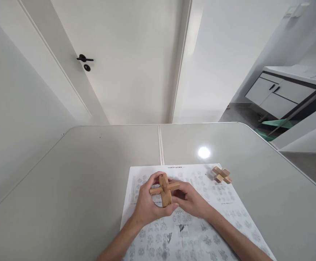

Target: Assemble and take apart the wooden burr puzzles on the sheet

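Both hands meet above a printed sheet point(193, 246) on the table. A wooden interlocking puzzle point(165, 188), made of crossed light-brown bars, is held between them. My left hand point(146, 203) grips it with fingers curled behind the top end and the thumb along the lower end. On the other side, my right hand point(192, 199) is closed with its fingertips at the puzzle's right bar; part of these fingers is hidden behind the puzzle. Beyond the right hand, a second crossed wooden puzzle point(222, 174) rests at the sheet's upper right edge.
The grey table point(65, 195) has a seam running down its far middle and a bright light reflection at right. Behind it stand a white door point(131, 65) with a black handle point(84, 58) and, far right, a white cabinet point(285, 90).
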